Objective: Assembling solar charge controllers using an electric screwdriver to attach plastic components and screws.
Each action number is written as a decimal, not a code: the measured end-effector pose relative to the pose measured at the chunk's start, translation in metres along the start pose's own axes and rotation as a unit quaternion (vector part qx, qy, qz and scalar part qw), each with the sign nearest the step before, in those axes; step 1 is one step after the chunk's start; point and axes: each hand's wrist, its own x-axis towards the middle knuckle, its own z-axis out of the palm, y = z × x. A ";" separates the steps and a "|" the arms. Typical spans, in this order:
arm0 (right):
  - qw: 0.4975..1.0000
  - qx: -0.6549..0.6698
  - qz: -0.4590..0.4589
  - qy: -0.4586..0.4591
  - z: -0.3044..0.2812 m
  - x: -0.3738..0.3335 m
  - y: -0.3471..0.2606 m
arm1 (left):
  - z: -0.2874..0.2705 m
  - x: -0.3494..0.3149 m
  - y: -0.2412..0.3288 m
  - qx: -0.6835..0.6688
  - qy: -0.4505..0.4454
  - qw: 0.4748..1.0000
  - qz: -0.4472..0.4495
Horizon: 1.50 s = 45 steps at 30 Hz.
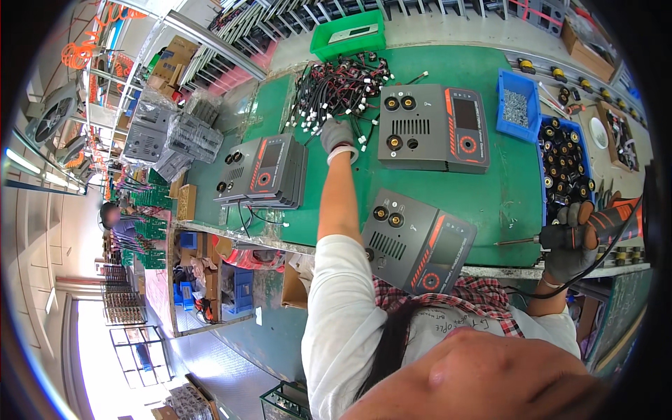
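My left hand, in a grey glove, reaches to the near edge of a pile of black and red cables with white plugs. Its fingers are too small and mixed with the cables to tell their grip. At the right, my gloved right hand is closed round an orange and black power screwdriver, its long bit pointing left over the bench. A grey front panel with orange trim lies tilted at the bench edge before me. Beyond it stand stacked panels, and another panel stack sits at the left.
A blue bin of screws and a blue crate of black and brass connectors stand at the right. A green tray is at the back. Plastic-wrapped panels are piled at the left. A black cord hangs near my right hand.
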 end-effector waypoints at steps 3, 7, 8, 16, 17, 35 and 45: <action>1.000 -0.007 -0.008 0.000 0.009 -0.004 -0.008 | -0.024 -0.010 -0.023 -0.199 -0.116 0.972 -0.045; 1.000 0.021 0.008 -0.009 0.014 -0.009 -0.008 | -0.064 -0.049 -0.062 -0.710 -0.234 0.645 -0.156; 1.000 -0.010 0.004 -0.007 0.026 -0.013 -0.009 | -0.075 -0.060 -0.075 -0.760 -0.292 0.565 -0.133; 0.993 0.037 0.036 -0.108 0.045 -0.030 -0.012 | -0.100 -0.112 -0.127 -0.794 -0.336 0.496 -0.104; 0.992 0.047 0.038 -0.114 0.046 -0.032 -0.014 | -0.097 -0.111 -0.126 -0.772 -0.353 0.521 -0.090; 0.993 -0.006 0.001 -0.114 0.073 -0.044 -0.019 | -0.110 -0.133 -0.078 -0.697 -0.422 0.576 0.073; 0.990 0.010 0.014 -0.140 0.066 -0.047 -0.021 | -0.129 -0.166 -0.078 -0.690 -0.448 0.540 0.176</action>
